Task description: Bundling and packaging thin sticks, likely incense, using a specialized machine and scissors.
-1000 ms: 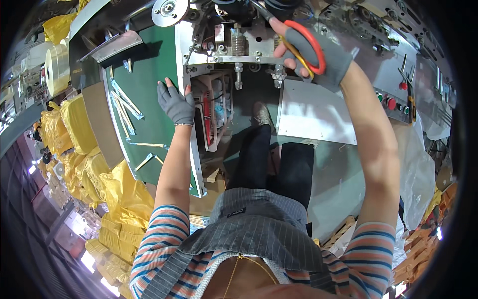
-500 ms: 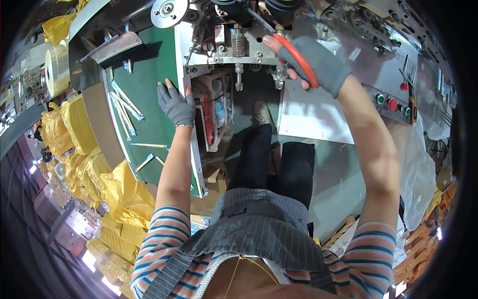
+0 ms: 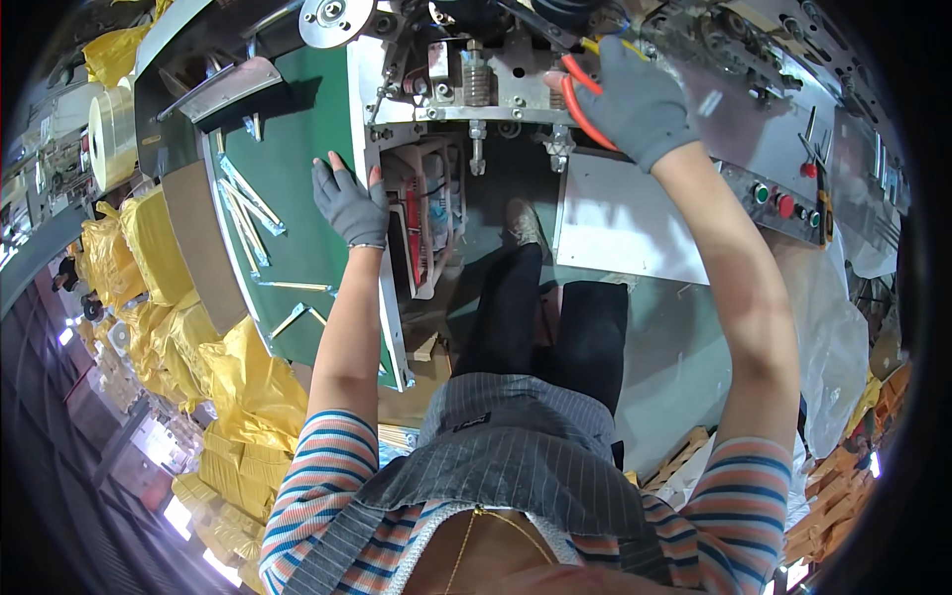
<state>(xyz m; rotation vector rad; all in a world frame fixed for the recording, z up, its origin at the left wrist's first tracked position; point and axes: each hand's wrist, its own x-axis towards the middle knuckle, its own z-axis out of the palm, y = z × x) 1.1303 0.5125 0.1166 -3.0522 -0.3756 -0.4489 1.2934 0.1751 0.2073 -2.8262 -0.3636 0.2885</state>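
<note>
My left hand [image 3: 352, 203], in a grey glove with bare fingertips, lies open with fingers spread near the right edge of the green belt [image 3: 312, 129]. Several thin sticks in blue-and-white wrappers [image 3: 253, 208] lie to its left on the belt, apart from the fingers. My right hand [image 3: 635, 104], gloved alike, is closed around a red-handled tool [image 3: 587, 117] at the machine [image 3: 476, 84]. Two curved red handles show, but the hand and machine parts hide much of the tool, so I cannot tell pliers from scissors. Something yellow shows beside the fingers.
A button panel [image 3: 783, 205] sits right of my right forearm. A pale metal plate [image 3: 630, 223] lies below the machine. Below the belt's right edge stands a plastic basket [image 3: 428, 218] with things in it. Yellow bags [image 3: 164, 248] and a film roll [image 3: 114, 139] are at left.
My right hand has shifted slightly up and turned with the red-handled tool, whose two handles now show apart. My left hand has stayed in place on the belt.
</note>
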